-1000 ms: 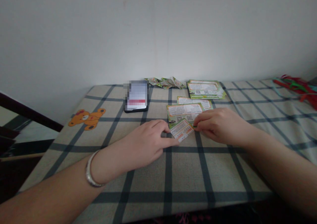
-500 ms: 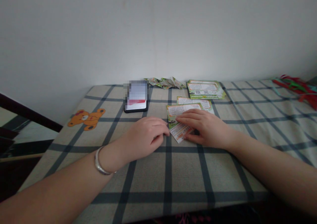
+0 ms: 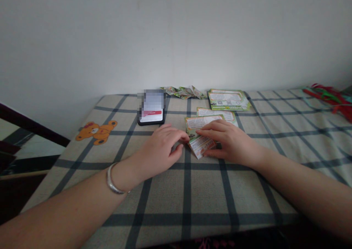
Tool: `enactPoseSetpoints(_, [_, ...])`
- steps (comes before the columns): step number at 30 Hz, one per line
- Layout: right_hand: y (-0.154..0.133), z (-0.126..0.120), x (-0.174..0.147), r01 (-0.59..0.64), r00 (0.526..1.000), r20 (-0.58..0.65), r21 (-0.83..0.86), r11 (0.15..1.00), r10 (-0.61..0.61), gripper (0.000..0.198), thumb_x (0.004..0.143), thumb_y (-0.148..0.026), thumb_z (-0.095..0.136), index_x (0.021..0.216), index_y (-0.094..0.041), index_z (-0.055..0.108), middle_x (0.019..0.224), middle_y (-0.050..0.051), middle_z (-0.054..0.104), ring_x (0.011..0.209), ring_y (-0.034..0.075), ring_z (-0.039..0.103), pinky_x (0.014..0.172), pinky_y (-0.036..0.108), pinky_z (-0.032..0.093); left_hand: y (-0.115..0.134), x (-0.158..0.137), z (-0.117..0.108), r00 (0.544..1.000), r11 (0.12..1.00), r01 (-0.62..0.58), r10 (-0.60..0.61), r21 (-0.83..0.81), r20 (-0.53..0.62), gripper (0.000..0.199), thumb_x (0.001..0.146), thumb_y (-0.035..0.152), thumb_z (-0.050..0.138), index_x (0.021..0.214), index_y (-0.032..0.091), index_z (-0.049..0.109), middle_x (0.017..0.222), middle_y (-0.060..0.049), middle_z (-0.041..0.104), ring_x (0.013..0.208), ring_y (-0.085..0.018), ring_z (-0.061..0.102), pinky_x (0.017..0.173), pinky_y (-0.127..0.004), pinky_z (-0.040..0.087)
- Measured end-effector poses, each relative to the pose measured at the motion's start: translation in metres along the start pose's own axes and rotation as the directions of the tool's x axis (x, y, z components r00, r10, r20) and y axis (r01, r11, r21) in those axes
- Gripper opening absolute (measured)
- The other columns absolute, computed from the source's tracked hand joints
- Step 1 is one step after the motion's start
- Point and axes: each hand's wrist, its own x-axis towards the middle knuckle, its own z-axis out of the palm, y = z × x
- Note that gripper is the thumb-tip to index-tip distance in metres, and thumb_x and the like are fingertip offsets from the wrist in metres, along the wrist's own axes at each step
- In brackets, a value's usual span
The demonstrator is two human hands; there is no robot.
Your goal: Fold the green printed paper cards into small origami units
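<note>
Nearest, a checked tablecloth (image 3: 165,201) stretched on the wearer's side of the fingers, and a silver bangle (image 3: 111,181) circled the left wrist. The left hand (image 3: 166,146) was loosely curled, thumb free, its forefinger at the left edge of a green leaflet (image 3: 199,122) without pinching it. The right hand (image 3: 231,141) lay relaxed over the paper, thumb and forefinger well apart, clasping nothing.

Between the two sets of fingertips sat an angled paper piece (image 3: 200,146); with the right hand partly covering it, I could not tell whether it was separate or part of the leaflet just beyond it. The work looked partway along: the angled piece seemed shaped by a fold, while the sheets farther off lay flat.

Left of the left fingers was an orange bear picture (image 3: 96,131); beyond them, a phone (image 3: 151,119). Past the right fingers lay a second leaflet (image 3: 216,112), then a leaflet stack (image 3: 229,98). Farthest, crumpled paper (image 3: 183,92) rested near the wall (image 3: 176,40).
</note>
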Motion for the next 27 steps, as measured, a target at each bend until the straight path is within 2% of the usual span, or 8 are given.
enactPoseSetpoints(3, [0.0001,0.0003,-0.0004,0.009,1.0,-0.024,0.003,1.0,-0.009,0.047,0.085,-0.031,0.066,0.129,-0.019,0.057,0.117,0.009,0.064,0.106,0.024,0.055,0.094,0.041,0.045,0.0004,-0.0001,0.0013,0.998,0.996,0.055,-0.056,-0.075,-0.013,0.02,0.082,0.009,0.05,0.099,0.019,0.056,0.097,-0.002,0.065,0.095,-0.017,0.06,0.09,-0.037,0.048])
enactPoseSetpoints(6, [-0.0006,-0.0006,0.0001,0.017,0.999,-0.043,0.007,1.0,-0.017,0.029,0.09,-0.027,0.059,0.118,-0.022,0.064,0.108,0.007,0.066,0.101,0.022,0.054,0.09,0.038,0.045,0.0007,-0.0003,0.0024,0.992,0.981,0.109,-0.117,-0.161,-0.041,0.022,0.083,0.01,0.052,0.103,0.019,0.051,0.096,-0.002,0.066,0.092,-0.016,0.062,0.087,-0.035,0.049])
enactPoseSetpoints(9, [-0.0022,-0.0024,0.0012,0.024,0.999,-0.043,0.0,1.0,-0.024,0.017,0.093,-0.024,0.054,0.101,-0.021,0.068,0.099,0.006,0.067,0.093,0.021,0.054,0.083,0.035,0.045,0.0,0.0001,0.0019,0.991,0.988,0.106,-0.115,-0.115,-0.072,0.02,0.084,0.011,0.053,0.102,0.019,0.051,0.094,-0.002,0.066,0.094,-0.018,0.06,0.09,-0.039,0.048])
enactPoseSetpoints(13, [-0.0043,-0.0055,0.0017,0.037,0.998,-0.047,-0.031,0.999,-0.038,0.012,0.092,-0.02,0.054,0.089,-0.018,0.066,0.089,0.005,0.066,0.086,0.02,0.053,0.077,0.032,0.043,-0.0008,0.0004,-0.0004,0.995,0.998,0.043,-0.046,-0.042,-0.084,0.02,0.086,0.013,0.054,0.106,0.018,0.054,0.104,-0.005,0.063,0.102,-0.02,0.057,0.094,-0.042,0.046])
enactPoseSetpoints(18, [-0.003,-0.0073,0.0009,0.093,0.981,-0.163,-0.072,0.993,-0.103,0.01,0.09,-0.018,0.056,0.088,-0.018,0.065,0.084,0.005,0.065,0.08,0.018,0.053,0.07,0.031,0.043,-0.0006,-0.0018,0.0008,0.99,0.992,-0.117,0.12,0.046,-0.074,0.031,0.09,0.017,0.054,0.121,0.022,0.055,0.121,-0.007,0.057,0.115,-0.021,0.052,0.102,-0.046,0.043])
enactPoseSetpoints(22, [-0.0022,-0.0071,-0.0001,0.139,0.96,-0.231,-0.092,0.986,-0.157,0.007,0.09,-0.016,0.058,0.089,-0.018,0.065,0.086,0.004,0.067,0.079,0.018,0.054,0.071,0.031,0.045,-0.0021,-0.0026,0.0027,0.988,0.983,-0.138,0.145,0.119,-0.058,0.03,0.089,0.018,0.056,0.119,0.022,0.059,0.127,-0.009,0.054,0.118,-0.025,0.051,0.103,-0.053,0.041])
enactPoseSetpoints(27, [-0.0039,-0.0078,-0.003,0.174,0.942,-0.276,-0.093,0.98,-0.193,0.006,0.088,-0.015,0.061,0.091,-0.019,0.065,0.089,0.005,0.068,0.083,0.018,0.056,0.074,0.032,0.047,-0.0024,-0.0007,-0.0001,0.98,0.977,-0.159,0.173,0.141,-0.099,0.027,0.09,0.016,0.054,0.114,0.021,0.065,0.127,-0.011,0.053,0.118,-0.025,0.052,0.099,-0.047,0.046])
